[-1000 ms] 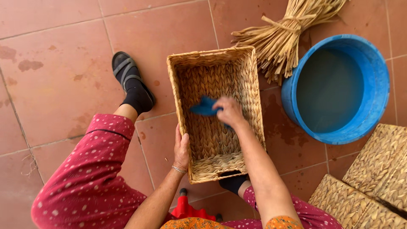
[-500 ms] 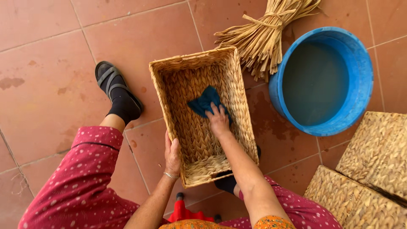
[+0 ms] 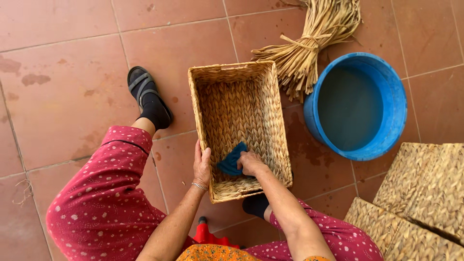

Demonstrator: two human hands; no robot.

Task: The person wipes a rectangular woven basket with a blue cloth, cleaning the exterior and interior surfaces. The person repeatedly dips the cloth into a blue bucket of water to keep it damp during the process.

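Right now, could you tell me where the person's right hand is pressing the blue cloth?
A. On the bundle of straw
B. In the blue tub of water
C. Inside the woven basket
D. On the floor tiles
C: the right hand presses the blue cloth against the inner floor of the woven basket, near its close end.

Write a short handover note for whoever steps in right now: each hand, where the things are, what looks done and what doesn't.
Left hand: grips the near left wall of the woven basket, steadying it on the tiled floor.
Right hand: inside the basket at its near end, pressing a blue cloth against the inner weave.
Nearby: a blue tub of water to the right, a tied bundle of straw behind it, more woven pieces at far right.
Done: cannot tell how much of the inside is wiped; no wetness shows on the weave.
Left: the outer walls and rim show no wiping in hand.
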